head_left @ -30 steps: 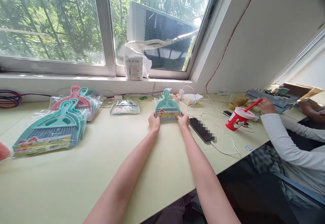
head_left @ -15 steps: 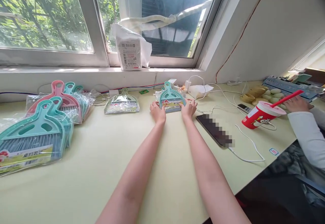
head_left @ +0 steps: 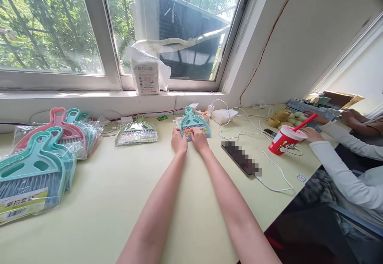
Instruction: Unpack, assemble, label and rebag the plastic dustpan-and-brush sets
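A turquoise dustpan and brush set (head_left: 196, 121) in clear wrapping lies on the table below the window, its handle pointing away from me. My left hand (head_left: 180, 141) is closed on its lower left edge. My right hand (head_left: 199, 140) has curled fingers on the middle of the lower edge, over the printed label, and hides part of it. Left of my hands lies a pale green wrapped dustpan and brush set (head_left: 137, 130). At the far left are stacked turquoise wrapped sets (head_left: 32, 168), with a pink set (head_left: 61, 128) behind them.
Right of my arms lie a phone (head_left: 239, 158) and its white cable (head_left: 279, 172). A red cup (head_left: 284, 140) with a straw stands near a co-worker's sleeve (head_left: 332, 160). Loose cables run along the wall. A wrapped package (head_left: 146, 78) stands on the windowsill.
My right hand has moved from the turquoise set's right edge to the middle of its lower edge. The view has shifted right and up, showing more of the co-workers' arms.
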`<state>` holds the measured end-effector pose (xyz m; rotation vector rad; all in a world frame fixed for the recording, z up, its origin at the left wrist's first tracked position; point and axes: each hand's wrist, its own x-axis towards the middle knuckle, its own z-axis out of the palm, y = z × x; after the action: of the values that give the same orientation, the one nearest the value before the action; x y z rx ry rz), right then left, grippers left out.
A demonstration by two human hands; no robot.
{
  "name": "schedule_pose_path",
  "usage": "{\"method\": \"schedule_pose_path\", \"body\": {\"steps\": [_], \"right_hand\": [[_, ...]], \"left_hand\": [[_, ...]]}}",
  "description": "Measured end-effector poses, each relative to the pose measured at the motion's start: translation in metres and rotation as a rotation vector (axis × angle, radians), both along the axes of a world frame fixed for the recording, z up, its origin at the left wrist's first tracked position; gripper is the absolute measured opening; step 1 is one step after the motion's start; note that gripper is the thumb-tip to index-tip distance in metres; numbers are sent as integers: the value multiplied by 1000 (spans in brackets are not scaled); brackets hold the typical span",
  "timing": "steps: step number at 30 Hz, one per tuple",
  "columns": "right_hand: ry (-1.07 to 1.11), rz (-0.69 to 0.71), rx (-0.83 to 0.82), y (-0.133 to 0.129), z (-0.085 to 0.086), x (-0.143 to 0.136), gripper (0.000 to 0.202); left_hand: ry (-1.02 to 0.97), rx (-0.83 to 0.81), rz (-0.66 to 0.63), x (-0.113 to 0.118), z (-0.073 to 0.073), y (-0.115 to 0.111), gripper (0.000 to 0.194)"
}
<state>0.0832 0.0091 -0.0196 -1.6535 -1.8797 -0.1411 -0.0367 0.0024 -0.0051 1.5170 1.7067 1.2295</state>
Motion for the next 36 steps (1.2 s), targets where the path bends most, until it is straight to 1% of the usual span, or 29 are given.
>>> {"method": "schedule_pose_path", "body": {"steps": [2, 4, 7, 9, 11, 15, 18, 22, 27, 30, 33, 36], "right_hand": [[73, -83, 50, 3, -3, 16, 23], [122, -199, 70, 5, -5, 34, 24], [100, -301, 77, 6, -6, 50, 25], [18, -325, 74, 6, -6, 48, 26], [-72, -334, 49, 4, -5, 42, 26], [-181, -360, -65, -2, 0, 30, 30], [-238, -354, -105, -8, 3, 30, 32], [-254, -328, -89, -11, 3, 31, 42], [-264, -290, -60, -7, 0, 30, 45], [-277, -248, -10, -6, -2, 31, 45], [-308, -218, 87, -7, -2, 28, 45], [-362, -113, 204, -11, 0, 21, 49]], "left_hand": [[21, -8, -19, -3, 1, 0, 28], [40, -18, -32, -5, 1, 0, 28], [62, -25, -33, -5, 2, 1, 29], [75, -39, -27, -4, 3, 1, 30], [87, -62, -12, -3, 5, 0, 31], [125, -86, 15, -1, 8, -3, 30], [179, -104, 55, 1, 9, -4, 28], [225, -119, 66, 2, 7, -2, 29], [210, -117, 73, 2, 3, 3, 29], [182, -123, 73, 1, 3, 3, 29], [171, -124, 67, 1, 3, 3, 30], [171, -129, 70, 1, 3, 4, 30]]}}
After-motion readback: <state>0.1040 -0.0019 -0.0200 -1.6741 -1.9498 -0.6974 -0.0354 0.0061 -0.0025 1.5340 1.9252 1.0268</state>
